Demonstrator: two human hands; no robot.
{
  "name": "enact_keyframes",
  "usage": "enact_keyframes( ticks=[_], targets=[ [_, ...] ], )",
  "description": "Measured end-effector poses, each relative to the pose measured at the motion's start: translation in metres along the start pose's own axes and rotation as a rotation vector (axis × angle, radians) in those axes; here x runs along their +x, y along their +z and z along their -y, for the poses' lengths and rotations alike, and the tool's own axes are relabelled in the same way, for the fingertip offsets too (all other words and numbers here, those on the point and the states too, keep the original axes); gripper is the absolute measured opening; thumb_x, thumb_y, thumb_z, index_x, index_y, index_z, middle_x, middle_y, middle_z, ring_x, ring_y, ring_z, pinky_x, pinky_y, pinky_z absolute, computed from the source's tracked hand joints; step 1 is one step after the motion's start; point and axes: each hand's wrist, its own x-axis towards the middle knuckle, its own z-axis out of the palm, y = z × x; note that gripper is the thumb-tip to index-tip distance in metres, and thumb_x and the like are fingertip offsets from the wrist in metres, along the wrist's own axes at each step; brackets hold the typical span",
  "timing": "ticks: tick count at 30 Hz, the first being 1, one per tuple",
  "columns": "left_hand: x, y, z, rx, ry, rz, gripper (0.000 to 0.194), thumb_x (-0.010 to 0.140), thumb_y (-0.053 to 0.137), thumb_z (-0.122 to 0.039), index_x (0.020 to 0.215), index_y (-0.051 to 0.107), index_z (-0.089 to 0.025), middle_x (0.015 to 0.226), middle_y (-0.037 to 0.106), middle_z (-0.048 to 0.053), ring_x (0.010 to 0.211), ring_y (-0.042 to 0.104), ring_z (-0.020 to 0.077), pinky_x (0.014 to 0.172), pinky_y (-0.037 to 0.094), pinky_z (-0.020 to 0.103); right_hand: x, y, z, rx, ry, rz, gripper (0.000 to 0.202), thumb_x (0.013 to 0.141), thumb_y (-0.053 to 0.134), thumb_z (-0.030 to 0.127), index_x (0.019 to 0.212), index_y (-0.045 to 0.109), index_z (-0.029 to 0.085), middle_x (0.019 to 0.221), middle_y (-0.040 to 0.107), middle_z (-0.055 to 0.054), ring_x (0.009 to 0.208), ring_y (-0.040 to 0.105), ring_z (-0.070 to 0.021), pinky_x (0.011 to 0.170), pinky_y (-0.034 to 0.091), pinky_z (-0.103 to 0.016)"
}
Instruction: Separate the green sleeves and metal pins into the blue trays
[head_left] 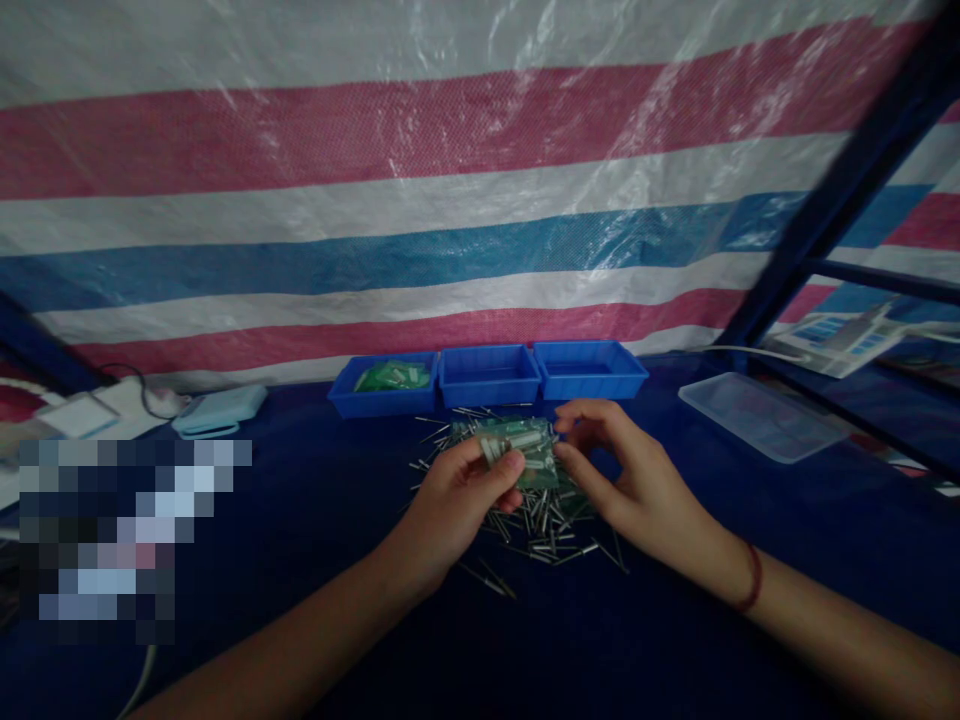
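A small clear bag (534,462) with pale rod-like pieces inside is pinched between the thumb and fingers of my left hand (469,485). My right hand (619,460) is at the bag's right edge, its thumb and index finger curved with a gap between them; whether the fingertips touch the bag is hard to tell. Beneath both hands, a loose pile of thin metal pins (541,515) spreads over the dark blue table (315,540). Part of the pile is hidden by the bag and my hands.
Three blue bins stand in a row behind the pile: the left bin (382,402) holds green bags, beside the middle bin (489,390) and right bin (592,372). A clear plastic lid (761,415) lies at right. A light blue case (219,410) lies at left.
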Motion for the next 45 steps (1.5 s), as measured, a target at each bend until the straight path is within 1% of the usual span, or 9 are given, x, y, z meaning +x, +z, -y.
enact_keyframes(
  ticks=[6,9,13,18,26,33,37,41,45],
  targets=[
    [0.003,-0.014,0.001,0.538,0.413,-0.009,0.012,0.085,0.052,-0.021,0.090,0.063,-0.020,0.087,0.064,0.004,0.082,0.059,0.0166,0.077,0.047,0.034,0.000,0.010,0.000,0.753,0.707,0.521,0.062,0.086,0.021,0.064,0.069,0.056,0.016,0.055,0.058,-0.003,0.043,0.048,-0.0071,0.037,0.035,-0.018],
    [0.001,-0.017,0.002,0.742,0.614,0.066,0.029,0.085,0.045,-0.008,0.101,0.063,-0.024,0.109,0.059,0.004,0.099,0.056,0.0175,0.088,0.044,0.037,-0.002,0.008,0.005,0.920,0.823,0.548,0.050,0.084,0.038,0.061,0.073,0.059,0.016,0.058,0.060,-0.002,0.043,0.048,-0.0055,0.035,0.032,-0.015],
    [0.001,-0.017,0.005,0.710,0.619,0.035,0.044,0.080,0.040,-0.002,0.114,0.055,-0.025,0.124,0.050,0.006,0.110,0.050,0.0204,0.092,0.043,0.039,0.000,0.004,0.005,0.972,0.788,0.397,0.025,0.080,0.060,0.042,0.080,0.059,0.017,0.062,0.060,0.001,0.046,0.049,-0.0049,0.040,0.037,-0.015],
    [0.003,-0.012,0.005,0.304,0.237,-0.048,0.045,0.085,0.045,-0.025,0.129,0.040,-0.019,0.116,0.055,0.011,0.082,0.059,0.0185,0.066,0.050,0.032,0.004,0.003,0.003,0.770,0.634,0.302,0.023,0.078,0.063,0.038,0.074,0.060,0.016,0.058,0.060,0.002,0.042,0.043,-0.0028,0.037,0.029,-0.015],
    [0.014,-0.013,-0.001,0.265,0.158,0.058,0.019,0.083,0.052,-0.033,0.085,0.059,-0.015,0.070,0.061,0.002,0.064,0.058,0.0130,0.060,0.046,0.026,0.005,0.003,0.006,0.583,0.479,0.252,0.021,0.076,0.063,0.038,0.070,0.063,0.018,0.059,0.060,0.001,0.047,0.046,-0.0060,0.042,0.034,-0.018],
    [0.056,-0.104,-0.021,0.484,0.417,-0.512,0.039,0.077,0.059,-0.026,0.113,0.048,-0.017,0.068,0.058,-0.002,0.064,0.058,0.0127,0.061,0.045,0.023,0.011,-0.001,-0.003,0.576,0.634,0.128,0.028,0.078,0.056,0.044,0.075,0.061,0.016,0.069,0.056,-0.001,0.052,0.044,-0.0064,0.041,0.028,-0.019],
    [0.060,-0.168,-0.022,0.920,0.320,-0.759,0.054,0.082,0.052,-0.040,0.127,0.033,-0.019,0.072,0.063,-0.001,0.065,0.061,0.0150,0.057,0.046,0.023,0.011,-0.001,-0.001,0.592,0.645,0.165,0.022,0.075,0.057,0.039,0.077,0.060,0.017,0.071,0.056,-0.001,0.052,0.043,-0.0067,0.042,0.027,-0.020],
    [0.058,-0.196,-0.014,1.095,0.242,-0.751,0.036,0.082,0.049,-0.040,0.108,0.055,-0.017,0.085,0.067,0.006,0.081,0.063,0.0219,0.071,0.049,0.032,0.010,0.000,0.001,0.583,0.647,0.204,0.019,0.074,0.055,0.034,0.080,0.060,0.017,0.073,0.057,-0.002,0.053,0.044,-0.0075,0.043,0.027,-0.021],
    [0.059,-0.191,-0.007,1.289,0.221,-0.697,0.030,0.083,0.047,-0.039,0.094,0.066,-0.019,0.113,0.062,0.009,0.111,0.051,0.0286,0.095,0.036,0.043,0.010,0.001,0.001,0.548,0.641,0.223,0.019,0.073,0.055,0.033,0.081,0.059,0.017,0.073,0.056,-0.002,0.053,0.045,-0.0081,0.043,0.028,-0.021]
  ],
)
